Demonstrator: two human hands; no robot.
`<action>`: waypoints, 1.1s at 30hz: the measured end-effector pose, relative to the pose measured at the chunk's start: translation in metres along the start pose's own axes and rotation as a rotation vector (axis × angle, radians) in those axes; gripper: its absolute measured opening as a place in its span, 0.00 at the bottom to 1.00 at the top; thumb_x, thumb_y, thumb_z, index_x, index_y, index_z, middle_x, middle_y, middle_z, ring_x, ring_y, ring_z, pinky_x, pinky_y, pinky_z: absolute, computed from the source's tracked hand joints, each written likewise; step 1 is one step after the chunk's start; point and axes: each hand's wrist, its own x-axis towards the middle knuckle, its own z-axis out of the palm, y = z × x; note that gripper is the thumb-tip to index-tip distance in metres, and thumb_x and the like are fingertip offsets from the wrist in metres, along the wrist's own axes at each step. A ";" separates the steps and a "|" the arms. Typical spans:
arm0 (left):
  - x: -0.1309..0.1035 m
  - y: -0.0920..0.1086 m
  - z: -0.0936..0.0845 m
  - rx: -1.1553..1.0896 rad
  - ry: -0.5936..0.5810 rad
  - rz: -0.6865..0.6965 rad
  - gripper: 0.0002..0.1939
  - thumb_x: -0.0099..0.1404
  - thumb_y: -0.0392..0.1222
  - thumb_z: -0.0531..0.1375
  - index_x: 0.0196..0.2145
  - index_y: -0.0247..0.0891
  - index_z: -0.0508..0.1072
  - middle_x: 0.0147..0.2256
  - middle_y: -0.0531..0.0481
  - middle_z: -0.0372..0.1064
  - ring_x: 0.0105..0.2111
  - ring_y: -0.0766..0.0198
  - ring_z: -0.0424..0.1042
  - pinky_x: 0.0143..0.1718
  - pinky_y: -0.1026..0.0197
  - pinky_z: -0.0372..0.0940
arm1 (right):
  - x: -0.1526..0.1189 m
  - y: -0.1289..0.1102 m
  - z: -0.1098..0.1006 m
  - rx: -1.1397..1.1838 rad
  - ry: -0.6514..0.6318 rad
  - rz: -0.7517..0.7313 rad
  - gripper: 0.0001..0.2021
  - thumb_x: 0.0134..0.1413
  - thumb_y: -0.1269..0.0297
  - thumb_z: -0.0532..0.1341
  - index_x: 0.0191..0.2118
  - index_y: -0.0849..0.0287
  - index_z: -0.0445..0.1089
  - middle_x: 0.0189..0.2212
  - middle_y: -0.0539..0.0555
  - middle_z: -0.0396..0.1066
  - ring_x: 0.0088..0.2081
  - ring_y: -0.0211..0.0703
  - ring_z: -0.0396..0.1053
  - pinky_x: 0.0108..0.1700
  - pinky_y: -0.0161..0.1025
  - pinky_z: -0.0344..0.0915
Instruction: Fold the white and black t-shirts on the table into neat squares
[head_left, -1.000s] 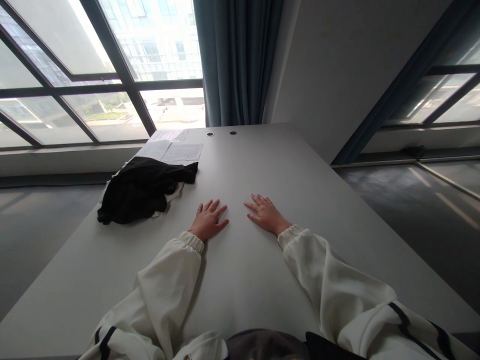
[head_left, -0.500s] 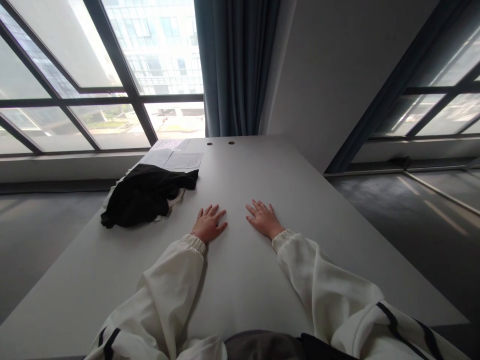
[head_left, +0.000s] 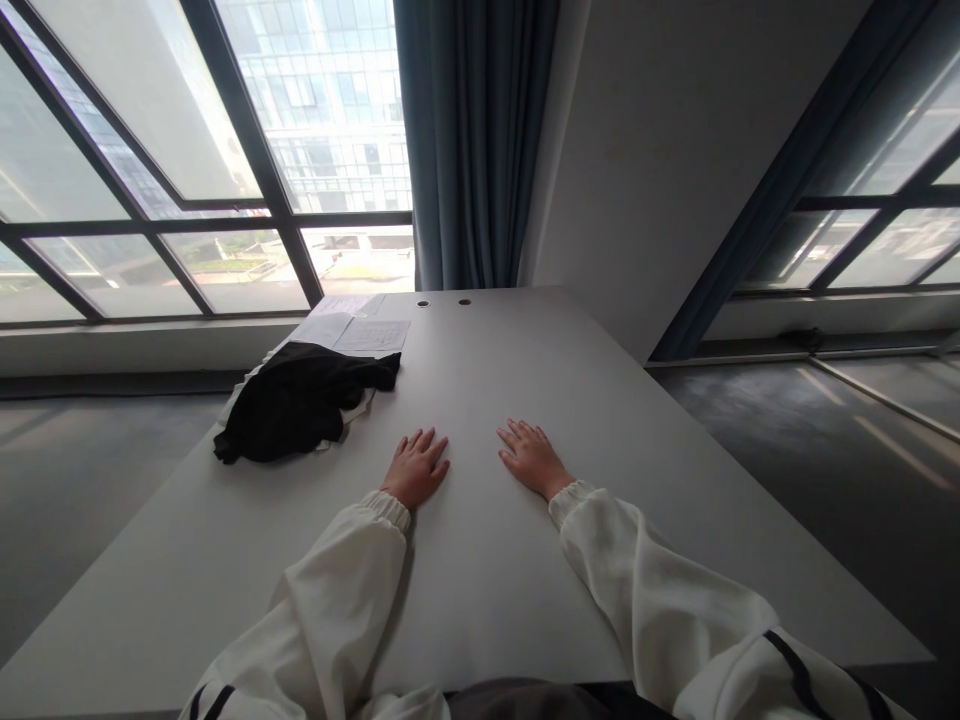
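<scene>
My left hand (head_left: 415, 470) lies palm down on the white table (head_left: 480, 560), its fingers stretched out and nothing in it. To the right, across a gap of bare tabletop, my right hand (head_left: 533, 459) rests flat too, fingers extended and holding nothing. Nearest to my left hand, up and to its left, is a crumpled black cloth (head_left: 296, 403), perhaps a garment. A pale edge of something shows from beneath the cloth; what it is I cannot make out.
Papers (head_left: 371, 335) lie behind the black cloth at the table's far left. Two round holes (head_left: 464, 302) sit near the far edge. Beyond stand a blue curtain (head_left: 476, 150), a grey wall (head_left: 645, 170) and large windows (head_left: 337, 120).
The view has tilted up slightly, so everything sits a little lower. Both hands stay flat on the table, a little farther apart. The cloth and papers have not moved.
</scene>
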 end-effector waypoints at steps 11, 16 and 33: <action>-0.001 -0.003 0.001 -0.007 0.005 0.002 0.29 0.76 0.52 0.54 0.72 0.46 0.65 0.75 0.42 0.53 0.75 0.44 0.51 0.74 0.38 0.48 | -0.001 0.000 -0.001 0.021 -0.002 -0.004 0.29 0.71 0.56 0.55 0.73 0.54 0.63 0.76 0.59 0.53 0.76 0.58 0.50 0.75 0.57 0.42; -0.001 -0.003 0.002 -0.002 0.019 0.002 0.29 0.76 0.51 0.55 0.71 0.47 0.65 0.75 0.42 0.54 0.75 0.44 0.52 0.74 0.38 0.48 | -0.002 0.001 -0.002 0.037 0.000 -0.017 0.28 0.71 0.56 0.55 0.73 0.54 0.64 0.76 0.59 0.53 0.75 0.57 0.50 0.75 0.57 0.41; 0.000 -0.004 0.003 -0.003 0.021 0.006 0.29 0.75 0.52 0.55 0.71 0.48 0.66 0.74 0.43 0.55 0.74 0.46 0.53 0.74 0.39 0.49 | 0.000 0.006 0.001 0.046 0.007 -0.024 0.27 0.71 0.56 0.56 0.72 0.54 0.65 0.76 0.60 0.54 0.75 0.56 0.51 0.75 0.57 0.42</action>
